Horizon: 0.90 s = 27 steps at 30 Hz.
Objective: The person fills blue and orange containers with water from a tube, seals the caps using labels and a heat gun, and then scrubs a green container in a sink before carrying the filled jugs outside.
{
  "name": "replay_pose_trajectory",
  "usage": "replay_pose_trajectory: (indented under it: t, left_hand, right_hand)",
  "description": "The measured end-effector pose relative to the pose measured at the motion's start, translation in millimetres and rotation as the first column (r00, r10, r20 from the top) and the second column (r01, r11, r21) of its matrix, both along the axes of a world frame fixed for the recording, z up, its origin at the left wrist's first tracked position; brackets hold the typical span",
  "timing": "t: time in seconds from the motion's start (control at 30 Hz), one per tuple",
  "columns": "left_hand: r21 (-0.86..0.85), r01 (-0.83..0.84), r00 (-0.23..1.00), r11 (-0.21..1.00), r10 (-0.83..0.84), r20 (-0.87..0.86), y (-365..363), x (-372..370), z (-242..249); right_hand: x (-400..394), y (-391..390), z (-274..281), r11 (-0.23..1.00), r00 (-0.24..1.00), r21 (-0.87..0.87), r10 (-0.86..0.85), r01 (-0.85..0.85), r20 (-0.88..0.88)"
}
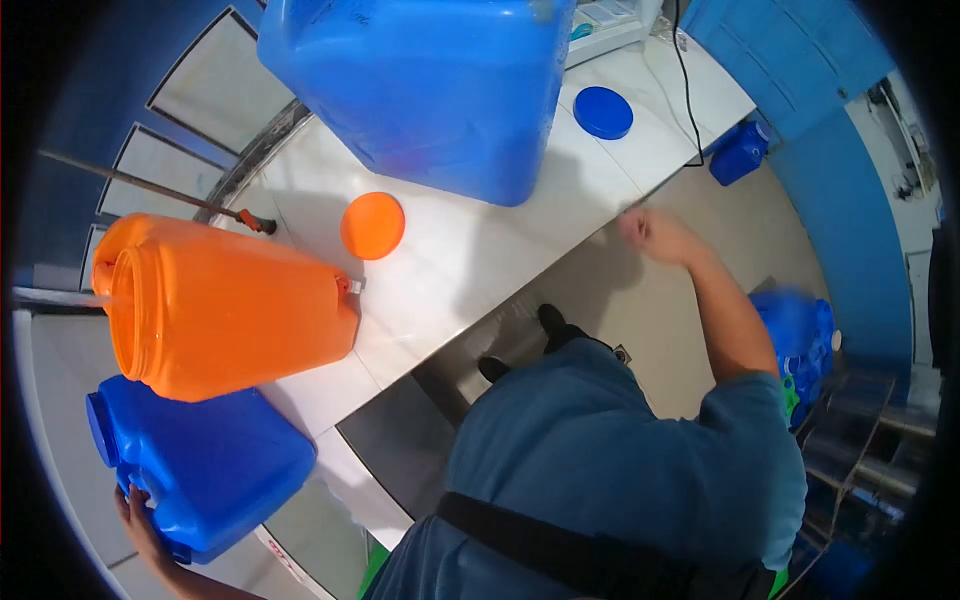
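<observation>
A blue capped jug sits lower left; whether upright or tilted is hard to tell.

The left hand gripped a capped blue container beside an uncapped orange container; the blurred right hand hung near the worktop bearing an orange lid.

The white tiled counter in my head feed carries a large blue container, an orange jug, an orange lid lying between them and a blue lid. I can't tell whether the lower-left blue jug rests there. The floor holds a small blue canister.
</observation>
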<state>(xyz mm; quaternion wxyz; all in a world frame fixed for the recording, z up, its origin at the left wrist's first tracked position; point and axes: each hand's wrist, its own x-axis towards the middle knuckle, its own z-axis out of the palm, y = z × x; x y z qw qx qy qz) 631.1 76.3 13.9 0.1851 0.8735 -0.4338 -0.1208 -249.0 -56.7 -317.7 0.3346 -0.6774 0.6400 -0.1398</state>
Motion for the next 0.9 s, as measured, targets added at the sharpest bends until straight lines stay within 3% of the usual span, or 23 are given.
replay_pose_trajectory:
  t: [0.07, 0.13, 0.2, 0.23, 0.27, 0.3, 0.33, 0.37, 0.4, 0.43, 0.47, 0.5, 0.53, 0.6, 0.67, 0.7, 0.73, 0.8, 0.83, 0.87, 0.9]
  left_hand:
    - [-0.019, -0.056, 0.998, 0.998, 0.056, 0.006, 20.8, 2.6, 0.0]
    - [-0.278, 0.040, 0.933, 0.960, 0.063, 0.355, 28.0, 15.5, 0.4]
    - [-0.350, 0.086, 0.857, 0.933, 0.110, 0.503, 32.6, -8.0, 15.1]
    - [-0.413, 0.137, 0.863, 0.900, 0.096, 0.496, 22.7, -68.5, 17.9]
    - [-0.475, 0.177, 0.863, 0.862, 0.096, 0.496, 12.2, -133.0, 12.7]
    - [-0.571, 0.231, 0.905, 0.788, 0.041, 0.423, -1.7, -184.6, -5.2]
    - [-0.577, 0.208, 0.921, 0.790, 0.041, 0.388, -22.2, -247.0, -25.5]
    - [-0.529, 0.252, 0.884, 0.810, 0.030, 0.466, -53.7, -323.5, -50.3]
    - [-0.453, 0.394, 0.855, 0.800, -0.139, 0.500, -80.2, -374.4, -77.7]
    - [-0.417, 0.325, 0.910, 0.849, -0.159, 0.384, -106.3, -420.3, -109.7]
    - [-0.344, 0.392, 0.905, 0.853, -0.291, 0.309, -138.5, -462.7, -136.2]
    - [-0.286, 0.415, 0.907, 0.864, -0.369, 0.204, -169.7, -485.6, -171.7]
    - [-0.246, 0.442, 0.896, 0.863, -0.435, 0.087, -200.7, -499.9, -207.9]
    - [-0.222, 0.485, 0.874, 0.846, -0.482, 0.071, -251.0, -507.9, -276.0]
    - [-0.045, 0.708, 0.598, 0.705, -0.564, 0.570, -281.7, -485.4, -326.4]
    - [-0.147, 0.596, 0.776, 0.790, -0.519, 0.358, -282.9, -490.3, -340.8]
    - [-0.142, 0.596, 0.776, 0.790, -0.521, 0.357, -273.6, -499.0, -340.9]
    - [0.076, 0.534, 0.820, 0.842, -0.538, 0.196, -247.6, -518.2, -339.5]
    - [0.072, 0.526, 0.822, 0.847, -0.529, 0.211, -226.8, -537.8, -338.3]
    - [0.070, 0.513, 0.828, 0.855, -0.515, 0.222, -209.4, -563.1, -335.7]
    - [0.092, 0.579, 0.752, 0.810, -0.575, 0.323, -198.6, -581.4, -329.1]
  right_hand:
    - [-4.6, -54.3, 21.3, 0.978, 0.994, -0.198, -0.087, 0.073, -0.060]
    - [-20.5, -107.3, 25.0, 0.919, 0.982, -0.391, -0.118, 0.052, -0.147]
    - [-32.4, -157.7, 14.7, 0.919, 0.945, -0.387, -0.192, 0.078, -0.266]
    - [-29.4, -173.9, 12.2, 0.924, 0.960, -0.382, -0.126, 0.022, -0.249]
    - [-24.3, -186.8, 11.5, 0.924, 0.890, -0.381, -0.169, -0.006, -0.424]
    - [-18.6, -199.5, 12.1, 0.919, 0.853, -0.390, -0.166, -0.048, -0.495]
    - [-13.2, -212.8, 12.5, 0.913, 0.810, -0.397, -0.166, -0.089, -0.563]
    - [-14.3, -224.6, 14.2, 0.945, 0.853, -0.312, -0.080, -0.100, -0.515]
    - [-20.4, -234.6, 15.1, 0.969, 0.885, -0.223, -0.009, -0.107, -0.465]
    - [-27.6, -246.5, -2.8, 0.926, 0.931, -0.348, 0.007, -0.144, -0.366]
    - [-32.6, -251.4, -6.3, 0.884, 0.956, -0.428, 0.066, -0.189, -0.286]
    - [-30.3, -245.1, -15.1, 0.738, 0.965, -0.649, 0.010, -0.185, -0.263]
    - [-33.8, -237.4, 0.6, 0.855, 0.958, -0.454, 0.153, -0.251, -0.242]
    - [-45.6, -230.4, -12.0, 0.837, 0.929, -0.421, 0.251, -0.349, -0.272]
    - [-54.0, -240.1, 4.5, 0.800, 0.931, -0.487, 0.240, -0.351, -0.277]
    - [-62.1, -255.6, 15.5, 0.803, 0.959, -0.527, 0.200, -0.278, -0.201]
    - [-69.6, -268.4, 24.1, 0.805, 0.979, -0.556, 0.167, -0.204, -0.119]
    - [-91.9, -308.7, 38.4, 0.742, 0.991, -0.659, 0.053, -0.119, -0.119]
    - [-102.6, -328.8, 51.9, 0.739, 0.992, -0.668, 0.006, -0.091, -0.129]
    - [-111.7, -349.9, 63.8, 0.771, 0.964, -0.628, -0.076, -0.105, -0.255]
    - [-118.5, -374.3, 67.4, 0.799, 0.917, -0.589, -0.136, -0.123, -0.376]
